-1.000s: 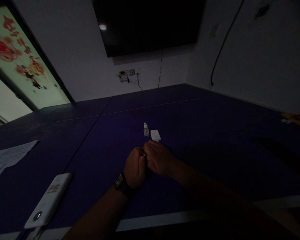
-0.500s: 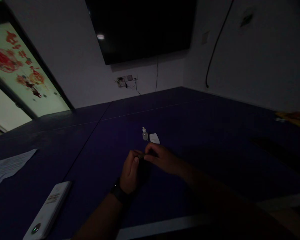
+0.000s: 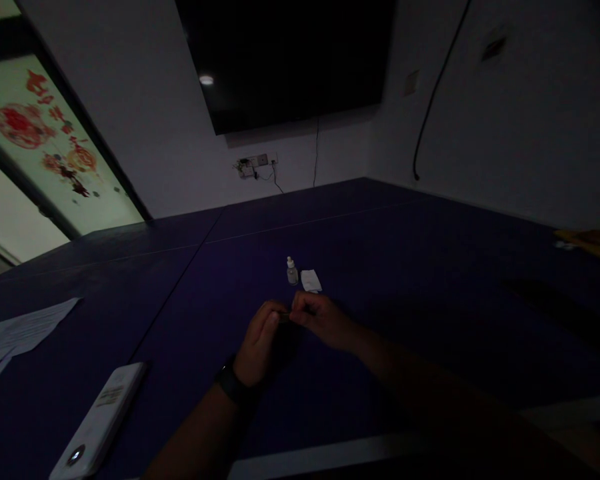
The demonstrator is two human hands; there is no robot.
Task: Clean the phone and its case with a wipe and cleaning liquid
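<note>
The scene is dim. My left hand (image 3: 261,341), with a dark watch on its wrist, and my right hand (image 3: 321,319) meet above a dark blue table (image 3: 430,267). Between their fingertips they pinch a small dark object (image 3: 283,317) too dim to identify. Just beyond the hands a small clear dropper bottle (image 3: 292,272) with a white cap stands upright. A folded white cloth or paper (image 3: 311,281) lies right beside it.
A white rectangular device (image 3: 99,421) lies near the front left edge. White paper sheets (image 3: 17,329) lie at the far left. A yellow item (image 3: 587,241) sits at the right edge. A dark screen (image 3: 290,60) hangs on the back wall above a socket with cables.
My hands have drawn slightly apart from a tight clasp to a fingertip pinch on the small object. The camera view shifted a little; bottle and cloth stayed put.
</note>
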